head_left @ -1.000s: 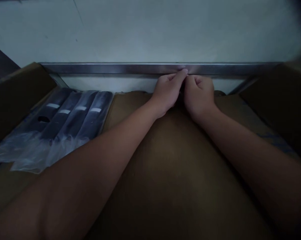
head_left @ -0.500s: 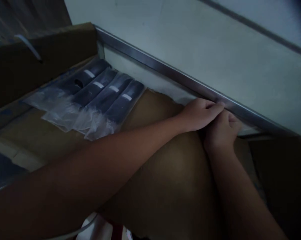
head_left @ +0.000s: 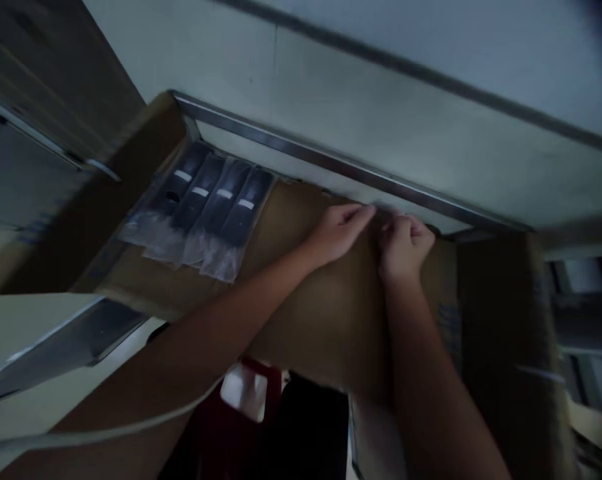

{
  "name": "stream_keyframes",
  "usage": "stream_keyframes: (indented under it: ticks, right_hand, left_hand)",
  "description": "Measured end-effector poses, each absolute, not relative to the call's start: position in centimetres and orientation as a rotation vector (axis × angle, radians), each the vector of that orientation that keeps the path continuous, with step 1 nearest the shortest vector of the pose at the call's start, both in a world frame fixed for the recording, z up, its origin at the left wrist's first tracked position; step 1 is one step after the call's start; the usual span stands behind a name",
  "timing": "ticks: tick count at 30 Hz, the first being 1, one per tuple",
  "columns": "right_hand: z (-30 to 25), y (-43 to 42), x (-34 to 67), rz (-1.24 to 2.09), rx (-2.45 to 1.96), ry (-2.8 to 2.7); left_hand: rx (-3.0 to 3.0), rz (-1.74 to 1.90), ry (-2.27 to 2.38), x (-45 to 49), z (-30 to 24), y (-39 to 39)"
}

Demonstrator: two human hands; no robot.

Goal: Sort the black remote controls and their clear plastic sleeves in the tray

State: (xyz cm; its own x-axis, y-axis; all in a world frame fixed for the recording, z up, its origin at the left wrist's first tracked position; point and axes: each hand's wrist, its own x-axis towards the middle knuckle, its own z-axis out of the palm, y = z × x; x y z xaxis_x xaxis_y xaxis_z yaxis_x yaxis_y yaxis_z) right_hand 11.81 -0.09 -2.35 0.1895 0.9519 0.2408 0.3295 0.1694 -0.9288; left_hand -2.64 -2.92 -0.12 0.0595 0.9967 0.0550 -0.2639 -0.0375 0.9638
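Note:
My left hand [head_left: 338, 233] is closed, thumb and fingers pressed together, at the back edge of a brown cardboard sheet [head_left: 311, 313]. Beside it, a small gap to the right, my right hand [head_left: 403, 250] is curled closed near the same edge. Whatever either hand pinches is hidden or too small to make out. To the left of my hands, several dark, tube-like items in clear plastic bags [head_left: 221, 200] lie side by side on the cardboard, each with a white label.
A metal rail [head_left: 301, 148] runs along the pale wall [head_left: 381, 100] behind. Upright cardboard flaps stand at the left [head_left: 95, 193] and right [head_left: 505, 333]. A pale cable [head_left: 131, 425] crosses over my left forearm. Below the front edge something red [head_left: 215, 427] shows.
The view has drawn back, showing more of both cardboard sides. My hands, touching each other before, have come apart a little. The bagged items keep their place on the cardboard.

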Motion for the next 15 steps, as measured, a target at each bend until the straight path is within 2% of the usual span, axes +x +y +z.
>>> stream_keyframes:
  ticks: [3,9,12,15]
  right_hand:
    - [-2.2,-0.6,11.4,0.645,-1.381,-1.329]
    - [-0.3,-4.8,10.9,0.601,-1.511,-1.547]
    - [0.6,-12.8,11.1,0.529,-1.541,-1.630]
    - [-1.1,-25.7,10.9,0.565,-1.574,-1.645]
  left_hand:
    - [0.764,1.233,0.997,-6.4,1.3,-8.7]
    - [0.737,1.202,1.346,-16.1,2.2,-26.1]
    - [0.690,1.192,1.608,-19.0,-0.3,-34.3]
    - [0.662,0.729,1.729,-20.5,-3.2,-42.0]
